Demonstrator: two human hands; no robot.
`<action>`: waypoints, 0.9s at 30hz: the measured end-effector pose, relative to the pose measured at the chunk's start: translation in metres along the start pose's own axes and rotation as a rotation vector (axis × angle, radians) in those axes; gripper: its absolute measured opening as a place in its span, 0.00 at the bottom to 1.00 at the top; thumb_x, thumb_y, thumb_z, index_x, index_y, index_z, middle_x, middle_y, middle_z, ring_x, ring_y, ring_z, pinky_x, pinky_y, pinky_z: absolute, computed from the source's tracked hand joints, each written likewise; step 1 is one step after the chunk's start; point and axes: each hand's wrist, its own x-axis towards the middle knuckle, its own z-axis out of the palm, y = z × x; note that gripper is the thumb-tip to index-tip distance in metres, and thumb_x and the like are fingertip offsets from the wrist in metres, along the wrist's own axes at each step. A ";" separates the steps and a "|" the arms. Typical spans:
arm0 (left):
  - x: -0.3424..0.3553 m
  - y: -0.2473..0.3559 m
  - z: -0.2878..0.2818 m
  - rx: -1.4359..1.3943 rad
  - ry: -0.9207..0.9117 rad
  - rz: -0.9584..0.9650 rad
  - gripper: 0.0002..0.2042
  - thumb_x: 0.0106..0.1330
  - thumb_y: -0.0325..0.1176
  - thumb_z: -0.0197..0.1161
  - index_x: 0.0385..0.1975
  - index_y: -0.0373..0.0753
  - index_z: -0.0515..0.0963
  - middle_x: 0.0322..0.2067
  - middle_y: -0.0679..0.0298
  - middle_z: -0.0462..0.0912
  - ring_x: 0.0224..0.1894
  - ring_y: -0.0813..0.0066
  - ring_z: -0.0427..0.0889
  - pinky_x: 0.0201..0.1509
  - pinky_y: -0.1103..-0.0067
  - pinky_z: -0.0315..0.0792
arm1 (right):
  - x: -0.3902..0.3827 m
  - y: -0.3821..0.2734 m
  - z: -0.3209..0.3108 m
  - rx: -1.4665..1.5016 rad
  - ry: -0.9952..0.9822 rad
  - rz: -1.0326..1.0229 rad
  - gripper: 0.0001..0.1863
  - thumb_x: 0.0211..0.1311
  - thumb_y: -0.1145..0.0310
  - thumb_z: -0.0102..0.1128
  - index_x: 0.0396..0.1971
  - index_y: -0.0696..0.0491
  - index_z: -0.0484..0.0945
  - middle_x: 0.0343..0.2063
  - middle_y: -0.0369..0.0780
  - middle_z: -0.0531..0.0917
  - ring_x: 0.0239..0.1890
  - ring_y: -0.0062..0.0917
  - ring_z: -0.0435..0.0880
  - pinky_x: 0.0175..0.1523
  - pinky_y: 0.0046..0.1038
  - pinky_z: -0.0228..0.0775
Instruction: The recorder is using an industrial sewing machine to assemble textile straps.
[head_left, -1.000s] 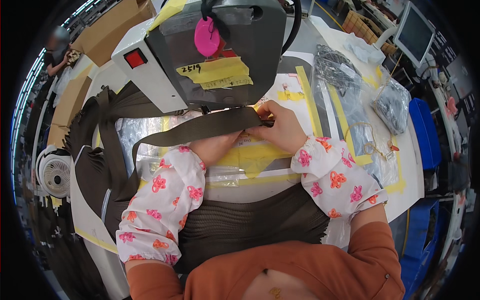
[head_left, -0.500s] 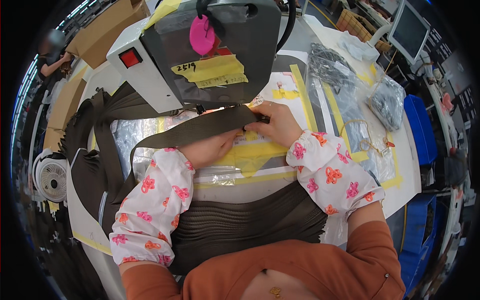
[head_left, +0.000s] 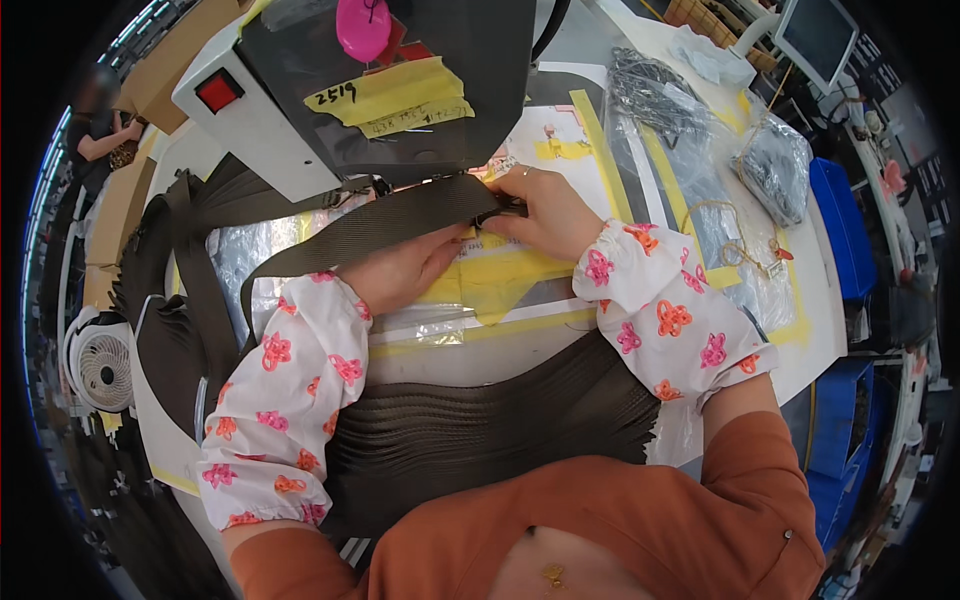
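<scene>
A dark olive-brown webbing strap (head_left: 370, 228) runs from the left across the work plate, its end in front of the machine head (head_left: 385, 110). At that end my right hand (head_left: 545, 212) is closed in a pinch, thumb and index finger on the strap. My left hand (head_left: 395, 272) grips the strap from its near side, fingers partly hidden behind the webbing. Some small dark part shows between my hands at the strap's end, too small to name. Close to my body lies a wide stack of similar straps (head_left: 480, 420).
More straps (head_left: 165, 330) hang in loops at the left table edge, beside a white fan (head_left: 100, 365). Bagged dark parts (head_left: 775, 165) and tangled cords (head_left: 655, 95) lie right. Blue bins (head_left: 840, 230) stand beyond the right edge. Another person (head_left: 100, 130) is far left.
The whole view has shifted, so machine, plate and hands sit higher and slightly further left in the picture. Both hands keep their hold at the strap's end.
</scene>
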 end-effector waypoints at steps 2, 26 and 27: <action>0.000 0.001 0.000 -0.091 0.031 -0.047 0.11 0.58 0.33 0.56 0.40 0.39 0.75 0.36 0.56 0.75 0.40 0.57 0.73 0.45 0.70 0.66 | -0.003 -0.001 -0.001 -0.043 0.012 -0.027 0.16 0.45 0.64 0.62 0.36 0.52 0.77 0.29 0.42 0.77 0.33 0.36 0.77 0.38 0.32 0.69; -0.007 0.031 -0.001 0.158 0.196 0.216 0.09 0.44 0.28 0.56 0.27 0.35 0.72 0.29 0.62 0.75 0.31 0.68 0.76 0.36 0.74 0.72 | -0.012 -0.013 0.023 -0.535 0.182 -0.477 0.15 0.40 0.75 0.53 0.33 0.61 0.76 0.39 0.42 0.78 0.36 0.28 0.76 0.39 0.26 0.70; -0.007 0.033 -0.002 0.222 0.244 0.221 0.10 0.44 0.26 0.56 0.29 0.35 0.73 0.33 0.62 0.76 0.34 0.67 0.76 0.39 0.74 0.72 | -0.012 -0.014 0.022 -0.545 0.176 -0.469 0.16 0.40 0.75 0.53 0.33 0.61 0.76 0.39 0.41 0.78 0.37 0.28 0.76 0.40 0.26 0.70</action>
